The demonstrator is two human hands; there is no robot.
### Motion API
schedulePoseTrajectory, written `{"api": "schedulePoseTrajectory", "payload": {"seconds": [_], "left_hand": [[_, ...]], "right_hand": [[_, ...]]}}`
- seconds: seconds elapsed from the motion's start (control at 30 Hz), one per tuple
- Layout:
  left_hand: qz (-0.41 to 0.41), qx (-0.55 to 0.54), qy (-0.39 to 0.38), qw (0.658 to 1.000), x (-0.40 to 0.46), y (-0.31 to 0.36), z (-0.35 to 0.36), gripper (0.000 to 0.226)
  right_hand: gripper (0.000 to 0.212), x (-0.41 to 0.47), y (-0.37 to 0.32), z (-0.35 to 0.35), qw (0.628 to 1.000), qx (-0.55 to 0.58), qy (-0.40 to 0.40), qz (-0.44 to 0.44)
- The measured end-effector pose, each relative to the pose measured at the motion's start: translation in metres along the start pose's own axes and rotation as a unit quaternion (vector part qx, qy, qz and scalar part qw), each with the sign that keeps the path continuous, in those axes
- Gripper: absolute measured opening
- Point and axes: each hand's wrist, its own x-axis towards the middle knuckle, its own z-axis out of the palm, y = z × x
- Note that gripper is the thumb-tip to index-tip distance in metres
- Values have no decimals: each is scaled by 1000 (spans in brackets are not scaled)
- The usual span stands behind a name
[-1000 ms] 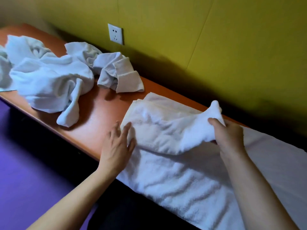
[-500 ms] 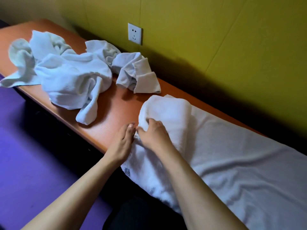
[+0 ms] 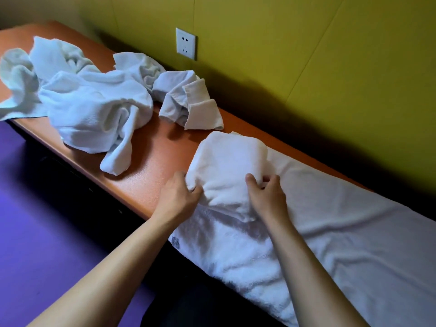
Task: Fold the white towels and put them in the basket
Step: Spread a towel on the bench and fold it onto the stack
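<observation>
both hands gripping folded towel

Dim, soft focus; deep shadow along wall; wide-angle edge bend.

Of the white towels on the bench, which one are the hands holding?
The long towel spread flat at the right; both hands grip its folded end. The crumpled towels lie untouched.

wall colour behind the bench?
Plain yellow-green panelled wall, with a white socket; head view.
</observation>
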Motion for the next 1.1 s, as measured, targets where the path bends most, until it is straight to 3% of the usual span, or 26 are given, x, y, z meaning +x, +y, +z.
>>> {"api": "schedulePoseTrajectory", "payload": {"seconds": [0.1, 0.23, 0.3, 0.4, 0.57, 0.73, 0.8, 0.87, 1.1], "left_hand": [[-28, 6, -21, 999, 4, 10, -6, 16], [-80, -53, -58, 994, 13, 21, -13, 18], [-123, -91, -68, 986, 18, 24, -14, 21], [-156, -152, -77, 973, 20, 30, -18, 35], [-104, -251, -76, 960, 10, 45, -19, 65], [-71, -352, -119, 926, -25, 71, -5, 61], [-48, -346, -126, 929, -45, 87, 7, 56], [-28, -315, -128, 940, -68, 103, 21, 65], [75, -238, -194, 949, -154, 146, 83, 71]], "right_hand": [[64, 9, 4, 3, 993, 96, -57, 43], [56, 17, 4, 1, 965, 223, -104, 93], [40, 17, -1, 0, 956, 265, -95, 84], [42, 16, -3, 0, 953, 292, -67, 47], [35, 5, 1, -21, 935, 350, -57, 15], [32, -13, 18, -70, 936, 352, -1, -12], [38, -23, 33, -94, 937, 347, 18, -22], [42, -33, 53, -117, 936, 351, 31, -17], [32, -75, 146, -201, 945, 319, 71, 17]]}}
